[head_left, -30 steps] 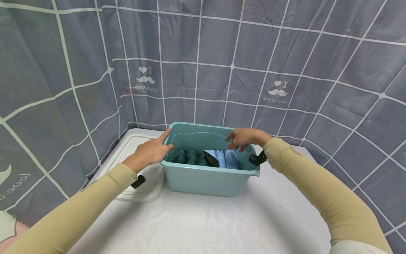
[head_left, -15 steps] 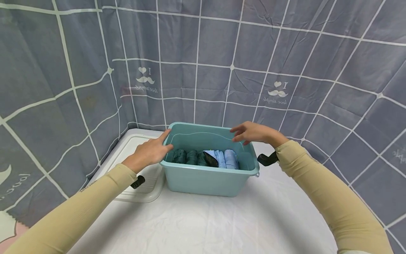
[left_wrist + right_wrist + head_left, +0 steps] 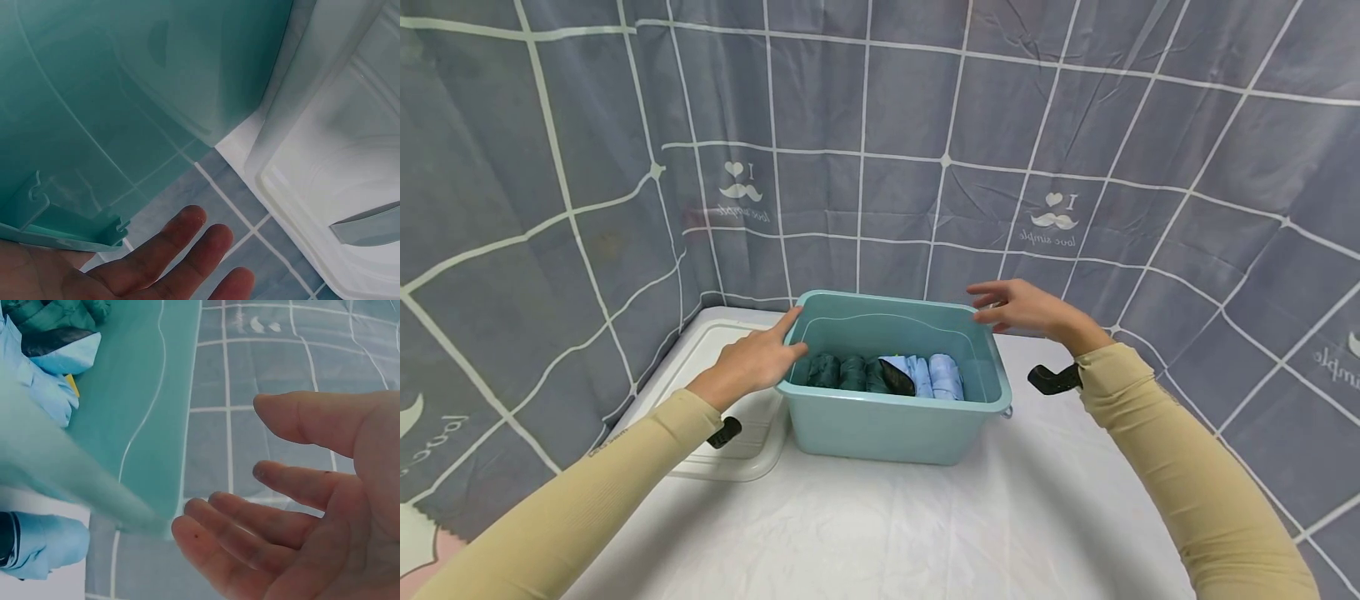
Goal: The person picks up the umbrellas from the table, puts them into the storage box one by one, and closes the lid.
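Note:
A teal plastic storage bin stands on the white table. Inside it, rolled puffy dark green garments lie beside rolled light blue garments. My left hand rests at the bin's left rim, thumb over the inside. In the left wrist view its fingers extend loosely outside the bin wall. My right hand hovers near the far right corner of the bin, holding nothing. The right wrist view shows its fingers spread and slightly bent, apart from the rim.
A white lid lies on the table left of the bin, partly behind my left arm. Grey curtains with white grid lines hang behind. A light blue rolled bundle appears on a white surface in the right wrist view.
My right hand has moved from over the blue garments, up and rightward to the bin's far right corner. The left hand stays at the left rim.

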Demonstrator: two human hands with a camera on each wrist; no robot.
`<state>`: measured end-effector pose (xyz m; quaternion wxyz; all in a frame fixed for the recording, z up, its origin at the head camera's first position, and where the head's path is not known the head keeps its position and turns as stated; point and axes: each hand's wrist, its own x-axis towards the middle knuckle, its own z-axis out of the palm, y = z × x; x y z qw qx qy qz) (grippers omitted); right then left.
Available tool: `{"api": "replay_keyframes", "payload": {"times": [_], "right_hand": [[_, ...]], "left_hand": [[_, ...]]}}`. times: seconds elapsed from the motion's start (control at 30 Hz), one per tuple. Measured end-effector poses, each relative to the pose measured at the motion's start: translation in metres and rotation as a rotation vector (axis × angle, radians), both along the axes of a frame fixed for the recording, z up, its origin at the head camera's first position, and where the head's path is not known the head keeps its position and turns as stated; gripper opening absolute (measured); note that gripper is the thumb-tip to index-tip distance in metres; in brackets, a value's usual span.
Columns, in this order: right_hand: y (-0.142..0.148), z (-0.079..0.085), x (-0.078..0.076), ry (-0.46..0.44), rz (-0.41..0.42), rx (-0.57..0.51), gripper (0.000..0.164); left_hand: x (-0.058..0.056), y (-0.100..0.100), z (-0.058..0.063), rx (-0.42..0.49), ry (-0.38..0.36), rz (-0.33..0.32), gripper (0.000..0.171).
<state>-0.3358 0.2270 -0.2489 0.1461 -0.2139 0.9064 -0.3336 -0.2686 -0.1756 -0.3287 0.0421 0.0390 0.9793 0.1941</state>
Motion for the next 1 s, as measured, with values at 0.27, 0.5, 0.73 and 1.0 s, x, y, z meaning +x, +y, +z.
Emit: {"api": "replay_keyframes", "payload": {"times": [0.27, 0.5, 0.73, 1.0], "right_hand": [[0.022, -0.01, -0.003, 0.014, -0.06, -0.047, 0.063], [0.036, -0.025, -0.005, 0.0, -0.108, -0.098, 0.064], [0.047, -0.046, -0.01, -0.019, -0.188, -0.124, 0.068], [0.056, -0.07, -0.014, -0.025, -0.229, -0.173, 0.072]], "left_hand": [[0.0, 0.0, 0.0, 0.003, -0.003, -0.003, 0.074], [0.0, 0.001, 0.0, 0.0, -0.001, -0.001, 0.074], [0.001, 0.001, 0.0, -0.006, 0.006, -0.007, 0.073], [0.003, 0.0, 0.0, 0.001, -0.001, -0.012, 0.073]]}}
